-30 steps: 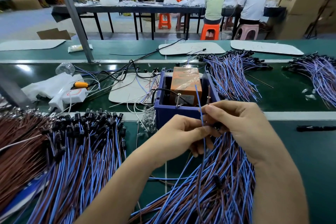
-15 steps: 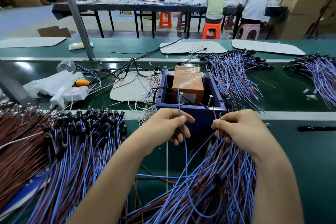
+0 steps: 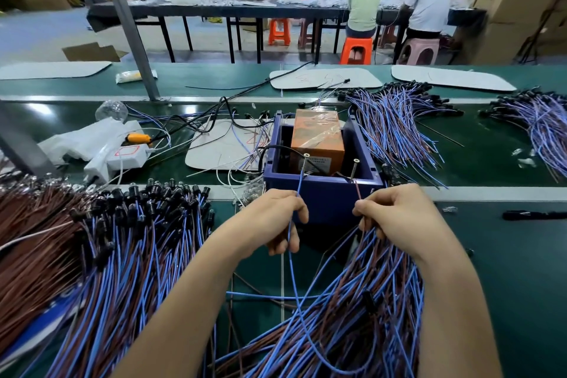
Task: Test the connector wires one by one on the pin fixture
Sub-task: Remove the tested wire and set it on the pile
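A dark blue box (image 3: 322, 190) with an orange block (image 3: 317, 139) inside carries two upright metal pins, the left pin (image 3: 305, 159) and the right pin (image 3: 355, 167). My left hand (image 3: 273, 218) pinches a blue wire (image 3: 299, 184) whose tip reaches up to the left pin. My right hand (image 3: 395, 212) pinches a brown wire (image 3: 358, 190) that rises toward the right pin. Both wires run down into the loose bundle of blue and brown wires (image 3: 352, 316) under my right forearm.
A big heap of blue and brown wires with black connectors (image 3: 122, 239) fills the left. More wire bundles (image 3: 395, 126) lie behind the box and at the far right (image 3: 537, 123). A white power strip (image 3: 119, 156) sits at left, a black pen (image 3: 534, 215) at right.
My hands have moved apart and up to the box front. The blue wire tip now reaches the left pin, and a brown wire rises from my right hand toward the right pin.
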Tool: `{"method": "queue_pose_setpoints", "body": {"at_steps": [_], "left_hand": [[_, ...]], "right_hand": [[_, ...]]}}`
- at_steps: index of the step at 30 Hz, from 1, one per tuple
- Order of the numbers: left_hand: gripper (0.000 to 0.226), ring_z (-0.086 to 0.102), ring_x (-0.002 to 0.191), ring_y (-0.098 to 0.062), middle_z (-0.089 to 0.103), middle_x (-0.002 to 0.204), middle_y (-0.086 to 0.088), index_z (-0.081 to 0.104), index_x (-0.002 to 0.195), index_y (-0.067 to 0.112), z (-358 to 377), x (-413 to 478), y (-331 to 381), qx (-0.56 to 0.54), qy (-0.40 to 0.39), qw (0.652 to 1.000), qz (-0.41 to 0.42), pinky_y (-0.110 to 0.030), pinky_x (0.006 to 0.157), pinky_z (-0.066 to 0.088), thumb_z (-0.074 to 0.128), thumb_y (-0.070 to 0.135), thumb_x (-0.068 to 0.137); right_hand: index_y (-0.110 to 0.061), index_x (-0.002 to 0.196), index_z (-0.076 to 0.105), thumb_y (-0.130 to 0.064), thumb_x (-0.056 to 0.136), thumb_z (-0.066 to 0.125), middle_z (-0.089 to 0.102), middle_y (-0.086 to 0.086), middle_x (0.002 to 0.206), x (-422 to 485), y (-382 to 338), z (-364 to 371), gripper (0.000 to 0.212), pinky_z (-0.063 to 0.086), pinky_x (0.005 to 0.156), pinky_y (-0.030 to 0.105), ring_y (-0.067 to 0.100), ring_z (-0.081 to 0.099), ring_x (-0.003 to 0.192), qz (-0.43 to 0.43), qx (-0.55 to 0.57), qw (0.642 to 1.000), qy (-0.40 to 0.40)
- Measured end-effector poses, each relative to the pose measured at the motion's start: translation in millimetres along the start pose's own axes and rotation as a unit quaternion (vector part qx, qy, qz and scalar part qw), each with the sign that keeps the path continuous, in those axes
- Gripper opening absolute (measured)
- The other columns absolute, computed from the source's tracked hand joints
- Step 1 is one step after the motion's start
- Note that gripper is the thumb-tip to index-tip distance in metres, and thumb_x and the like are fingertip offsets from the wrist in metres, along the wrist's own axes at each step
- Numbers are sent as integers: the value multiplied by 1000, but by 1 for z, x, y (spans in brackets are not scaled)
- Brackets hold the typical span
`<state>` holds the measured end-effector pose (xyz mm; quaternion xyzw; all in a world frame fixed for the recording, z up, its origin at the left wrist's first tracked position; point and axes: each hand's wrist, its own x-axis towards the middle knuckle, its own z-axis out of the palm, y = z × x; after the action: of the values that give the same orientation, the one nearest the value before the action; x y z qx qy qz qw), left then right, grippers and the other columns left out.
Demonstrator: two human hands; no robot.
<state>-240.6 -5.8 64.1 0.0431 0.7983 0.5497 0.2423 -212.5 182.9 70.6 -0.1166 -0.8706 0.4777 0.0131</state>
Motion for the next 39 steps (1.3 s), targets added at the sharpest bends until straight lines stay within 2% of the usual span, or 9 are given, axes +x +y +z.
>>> {"method": "queue_pose_setpoints", "body": {"at_steps": [15,21,29,34,39], "left_hand": [[23,38,31,-15,57,45,-7,51,86,9,-2,9,-8,22,-3,1000,-7,-16,35,31,31,14,95],[23,38,31,-15,57,45,-7,51,84,9,-1,10,-10,21,-4,1000,-4,-16,35,31,31,14,96],[22,38,30,-16,57,43,-7,51,82,8,0,12,-11,31,-7,999,-8,-16,35,30,33,12,93],[26,39,30,-14,56,42,-6,51,83,7,1,11,-9,45,-16,999,-19,-17,35,30,30,11,96],[27,41,32,-13,58,45,-6,52,84,7,-1,10,-8,48,-17,998,-23,-17,36,32,29,14,99]], "right_hand": [[-15,67,73,-15,87,65,70,6,65,1,-2,4,22,42,56,27,14,51,50,11,-6,1000,-6],[-15,65,73,-16,88,64,67,-3,53,3,1,3,25,42,52,22,7,49,43,10,-5,1000,0],[-16,66,73,-17,88,64,67,-5,53,6,7,2,23,39,49,18,-2,48,37,5,2,1000,-6],[-13,66,73,-15,86,68,66,-1,55,8,8,3,21,39,49,20,8,52,48,2,6,1000,-2],[-15,69,74,-16,87,68,65,-3,54,8,8,3,19,39,49,18,6,52,49,0,11,1000,-2]]}}
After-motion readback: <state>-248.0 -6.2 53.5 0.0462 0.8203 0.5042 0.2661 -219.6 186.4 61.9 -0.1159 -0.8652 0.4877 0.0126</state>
